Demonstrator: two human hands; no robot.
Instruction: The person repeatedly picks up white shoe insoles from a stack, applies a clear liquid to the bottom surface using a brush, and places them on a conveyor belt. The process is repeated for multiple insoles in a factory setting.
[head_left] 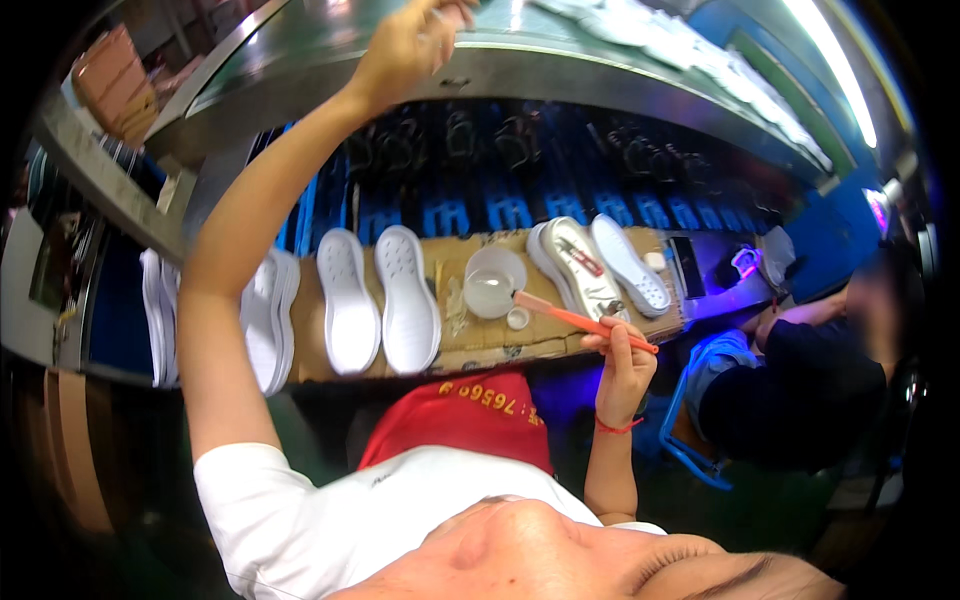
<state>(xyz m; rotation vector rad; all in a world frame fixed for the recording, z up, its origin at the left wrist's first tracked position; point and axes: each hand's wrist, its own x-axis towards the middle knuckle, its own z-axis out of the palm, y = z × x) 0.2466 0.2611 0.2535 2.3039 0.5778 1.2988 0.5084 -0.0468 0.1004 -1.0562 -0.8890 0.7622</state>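
Note:
My right hand (624, 372) is closed around an orange-handled brush (570, 318), its tip pointing left beside a translucent white cup (482, 300). A small white cap (517, 318) sits under the brush tip. My left hand (408, 50) is stretched up over the green conveyor (320, 50); its fingers are blurred and partly cut off by the frame's top edge. Two white shoe soles (407, 300) lie side by side on the cardboard (480, 345). Further right are more white soles (632, 270), one with a red-handled tool (586, 262) lying in it.
At the left, more white soles (270, 320) stand on the bench. White pieces (690, 60) line the conveyor's far side. Dark clamps over blue strips (510, 212) fill the space beneath it. A dark phone-like slab (687, 268) lies right of the soles. Another person (800, 395) sits at right.

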